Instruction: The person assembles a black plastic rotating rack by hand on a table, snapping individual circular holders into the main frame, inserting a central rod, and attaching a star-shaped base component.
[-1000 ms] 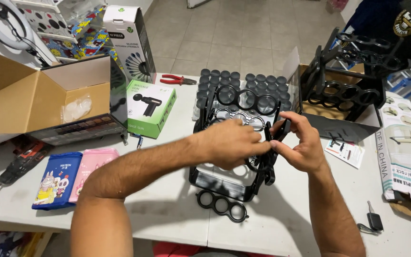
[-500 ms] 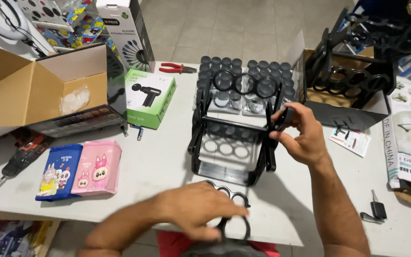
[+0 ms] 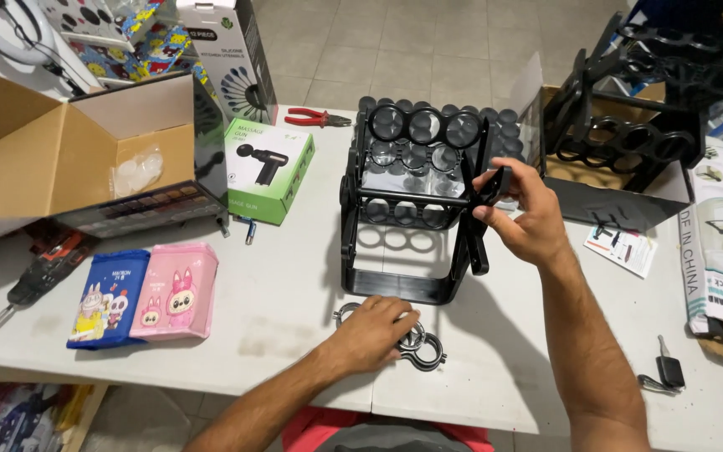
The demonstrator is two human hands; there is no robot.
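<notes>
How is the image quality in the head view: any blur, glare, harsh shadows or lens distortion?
Head view: sharp overall, no motion blur on the left hand or right hand; even, soft lighting; the black rack casts faint shadows on the white table; no strong glare; wide-angle lens bends the table edges; the corners look slightly darker.
</notes>
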